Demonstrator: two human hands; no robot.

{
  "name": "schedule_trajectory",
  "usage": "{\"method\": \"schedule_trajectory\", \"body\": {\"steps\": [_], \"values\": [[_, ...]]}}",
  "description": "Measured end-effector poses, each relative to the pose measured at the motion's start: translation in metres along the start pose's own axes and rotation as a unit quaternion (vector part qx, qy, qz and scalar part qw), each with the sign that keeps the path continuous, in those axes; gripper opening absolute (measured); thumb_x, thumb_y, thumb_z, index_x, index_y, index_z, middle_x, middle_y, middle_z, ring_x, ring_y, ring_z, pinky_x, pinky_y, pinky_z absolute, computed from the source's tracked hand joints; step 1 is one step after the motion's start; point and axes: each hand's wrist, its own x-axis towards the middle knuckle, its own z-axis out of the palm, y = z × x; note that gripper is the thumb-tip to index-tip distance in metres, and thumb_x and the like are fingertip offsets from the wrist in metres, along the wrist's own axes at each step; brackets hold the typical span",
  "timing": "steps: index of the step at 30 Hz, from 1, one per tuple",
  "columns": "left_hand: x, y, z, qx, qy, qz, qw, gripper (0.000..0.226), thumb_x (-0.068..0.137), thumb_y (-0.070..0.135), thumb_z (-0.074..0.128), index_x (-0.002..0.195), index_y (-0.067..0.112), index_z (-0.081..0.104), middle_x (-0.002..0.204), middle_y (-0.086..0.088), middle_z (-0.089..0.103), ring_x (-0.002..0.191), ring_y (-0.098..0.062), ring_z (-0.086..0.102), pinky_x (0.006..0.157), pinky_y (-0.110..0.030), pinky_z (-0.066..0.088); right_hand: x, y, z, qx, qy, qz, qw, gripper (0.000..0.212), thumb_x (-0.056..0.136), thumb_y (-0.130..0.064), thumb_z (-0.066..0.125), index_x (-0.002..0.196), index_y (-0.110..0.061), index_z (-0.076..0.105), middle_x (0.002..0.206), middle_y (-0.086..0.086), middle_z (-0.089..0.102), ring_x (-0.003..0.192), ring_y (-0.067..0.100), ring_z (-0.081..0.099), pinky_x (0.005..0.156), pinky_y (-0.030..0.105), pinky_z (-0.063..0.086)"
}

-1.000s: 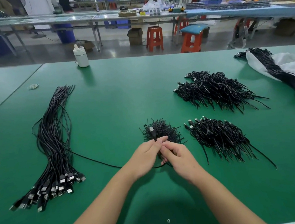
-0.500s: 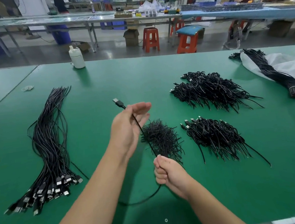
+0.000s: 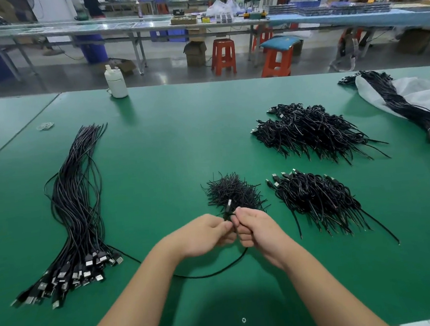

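**USB cable pinched by both hands below centre of frame**

A single black USB cable [image 3: 213,273] is held by both hands just below the middle of the frame, above the green table [image 3: 167,141]. It is pinched by the left hand [image 3: 202,235] between thumb and curled fingers, and it is gripped by the right hand [image 3: 259,230] in the same way, with the two sets of knuckles almost touching. The cable's silver plug [image 3: 228,205] is seen sticking up just above the fingertips. The rest of the cable is draped in a slack curve under the wrists and is run off to the left along the table top.

Just beyond the hands, a small heap of short black twist ties [image 3: 233,192] is spread on the table. To its right, a pile of coiled cables [image 3: 315,198] is laid, and a second, larger pile [image 3: 310,131] is seen further up and right. At the left of the frame, a long sheaf of uncoiled cables [image 3: 77,201] is stretched out, with its plugs gathered at the lower left. A bound bundle [image 3: 401,105] is laid on a white plastic bag [image 3: 423,92] at the upper right. A white bottle [image 3: 116,81] is stood at the table's far edge, upper left of centre.
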Motion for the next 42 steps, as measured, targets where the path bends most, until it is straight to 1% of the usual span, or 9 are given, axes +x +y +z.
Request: {"method": "schedule_trajectory", "body": {"steps": [4,8,13,15,20,24,32,38,42], "values": [[0.002,-0.008,-0.002,0.113,0.037,0.044,0.992,0.041,0.106,0.035,0.04,0.099,0.0,0.059,0.08,0.003,0.048,0.071,-0.011,0.04,0.075,-0.037,0.043,-0.006,-0.004,0.001,-0.029,-0.002,-0.008,1.0,0.041,0.107,-0.031,0.04,0.069,-0.024,0.053,0.056,-0.008,0.026,0.049,0.009,0.018,0.044,0.018,0.02],[0.007,-0.009,0.01,-0.161,0.086,0.108,0.977,0.032,0.107,0.027,0.036,0.117,0.015,0.065,0.114,0.01,0.068,0.106,-0.004,0.061,0.103,-0.029,0.045,-0.009,-0.003,0.004,-0.028,-0.018,-0.015,0.999,0.036,0.106,-0.031,0.039,0.074,-0.019,0.048,0.056,-0.005,0.022,0.051,0.012,0.014,0.048,0.023,0.013],[0.019,0.006,0.001,-0.584,0.183,0.153,0.776,0.042,0.107,0.024,0.029,0.118,-0.004,0.058,0.115,-0.022,0.069,0.105,-0.028,0.07,0.087,-0.036,0.058,-0.011,0.012,0.017,-0.053,-0.045,0.007,0.998,0.04,0.107,-0.029,0.039,0.069,-0.019,0.047,0.056,-0.006,0.025,0.052,0.012,0.017,0.05,0.025,0.015],[0.01,0.01,-0.011,-0.606,0.118,0.167,0.769,0.037,0.103,0.026,0.038,0.105,-0.002,0.063,0.096,-0.02,0.074,0.072,-0.021,0.073,0.058,-0.026,0.058,-0.01,0.014,0.016,0.019,-0.041,0.024,0.999,0.037,0.104,-0.031,0.043,0.07,-0.017,0.046,0.056,-0.004,0.022,0.053,0.014,0.013,0.052,0.027,0.011],[-0.014,0.014,-0.027,-0.278,-0.134,0.192,0.932,0.036,0.102,0.024,0.043,0.095,0.001,0.069,0.075,-0.015,0.072,0.035,-0.01,0.048,0.035,-0.016,0.027,-0.002,0.007,0.007,0.117,-0.062,0.027,0.991,0.039,0.102,-0.025,0.047,0.064,-0.014,0.05,0.053,-0.003,0.022,0.052,0.013,0.011,0.05,0.027,0.01],[-0.014,0.014,-0.022,-0.051,-0.12,0.068,0.989,0.038,0.107,0.025,0.036,0.097,-0.001,0.062,0.082,-0.016,0.074,0.044,-0.015,0.061,0.039,-0.02,0.039,-0.002,0.007,0.002,0.122,-0.055,0.041,0.99,0.04,0.102,-0.026,0.046,0.063,-0.019,0.052,0.053,-0.006,0.025,0.05,0.01,0.013,0.046,0.023,0.012],[-0.006,0.001,-0.001,0.296,0.033,0.034,0.954,0.039,0.103,0.032,0.04,0.085,0.013,0.068,0.092,0.0,0.075,0.086,-0.016,0.067,0.082,-0.03,0.051,-0.006,0.011,0.0,0.086,-0.033,0.053,0.994,0.036,0.105,-0.022,0.041,0.071,-0.017,0.052,0.057,-0.004,0.024,0.051,0.011,0.013,0.047,0.025,0.009],[0.008,-0.004,0.005,-0.136,0.178,0.066,0.972,0.031,0.106,0.02,0.039,0.111,0.006,0.066,0.109,-0.011,0.073,0.102,-0.019,0.07,0.098,-0.036,0.052,-0.01,0.012,0.003,0.071,-0.055,0.043,0.995,0.037,0.104,-0.03,0.043,0.069,-0.018,0.048,0.057,-0.003,0.025,0.052,0.013,0.013,0.047,0.025,0.01],[0.013,0.01,-0.002,-0.549,0.202,0.118,0.802,0.038,0.108,0.021,0.031,0.11,-0.005,0.058,0.098,-0.021,0.073,0.1,-0.033,0.071,0.086,-0.037,0.059,-0.012,0.022,0.01,0.015,-0.08,0.052,0.995,0.038,0.105,-0.032,0.042,0.069,-0.021,0.048,0.059,-0.001,0.022,0.056,0.017,0.009,0.05,0.029,0.009]]}}
